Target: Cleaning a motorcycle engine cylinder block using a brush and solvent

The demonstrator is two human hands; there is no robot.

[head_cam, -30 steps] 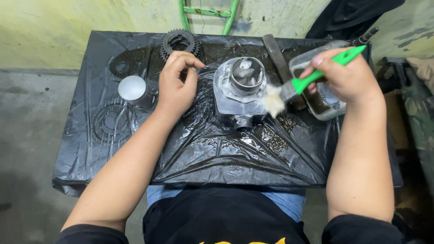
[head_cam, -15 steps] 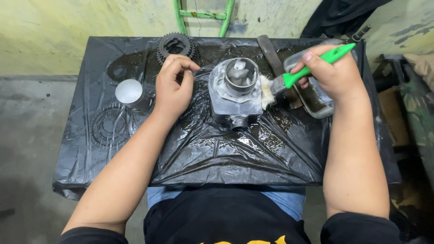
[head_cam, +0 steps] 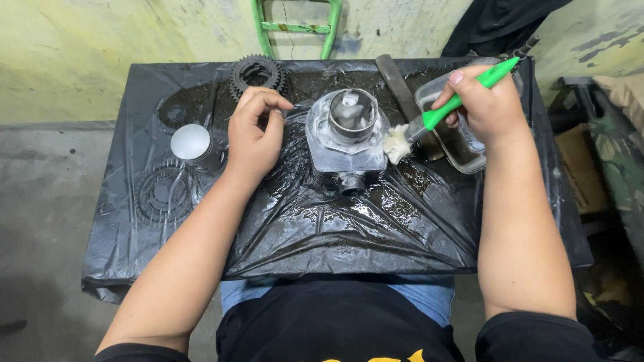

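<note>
Lower now, right hand (head_cam: 486,107) grips brush (head_cam: 429,124) against cylinder (head_cam: 347,137); left hand (head_cam: 255,131) loosely curled.

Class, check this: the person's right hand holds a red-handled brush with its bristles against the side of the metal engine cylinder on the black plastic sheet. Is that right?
Not quite. The head view shows the brush in the right hand has a green handle, not red. The rest holds: its bristles touch the side of the metal engine cylinder on the black plastic sheet.

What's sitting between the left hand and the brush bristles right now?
In the head view, the metal engine cylinder stands between the left hand and the bristles of the green-handled brush, on the wet black plastic sheet.
</note>
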